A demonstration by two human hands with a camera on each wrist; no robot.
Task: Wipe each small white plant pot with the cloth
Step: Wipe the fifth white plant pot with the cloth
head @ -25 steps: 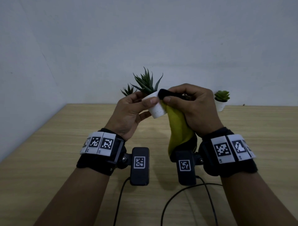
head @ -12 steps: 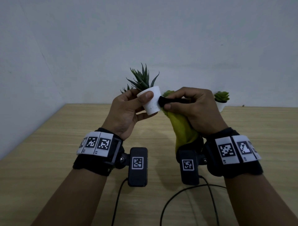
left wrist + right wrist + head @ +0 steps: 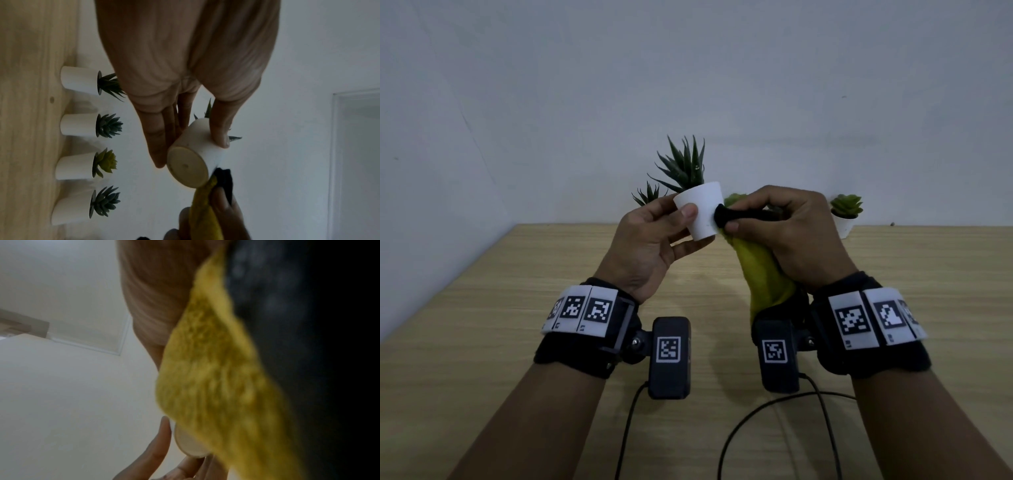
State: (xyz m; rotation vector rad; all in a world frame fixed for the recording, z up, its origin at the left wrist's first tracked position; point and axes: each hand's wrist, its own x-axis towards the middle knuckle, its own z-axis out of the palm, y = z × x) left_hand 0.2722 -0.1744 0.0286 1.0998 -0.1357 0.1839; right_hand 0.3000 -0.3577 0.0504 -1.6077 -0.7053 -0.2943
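Note:
My left hand grips a small white pot with a spiky green plant, held in the air above the wooden table. Thumb on the near side, fingers behind it. The left wrist view shows the pot's round tan base facing the camera. My right hand pinches a yellow and black cloth and presses its black fold against the pot's right side. The cloth fills most of the right wrist view, blurred.
Several more small white pots with plants stand in a row along the wall: one at the right in the head view, the row in the left wrist view. Two black cables lie on the table near my forearms.
The pot has turned from tilted to nearly upright and risen a little in my left hand. The right hand with the cloth has slid from the pot's rim down to its right side.

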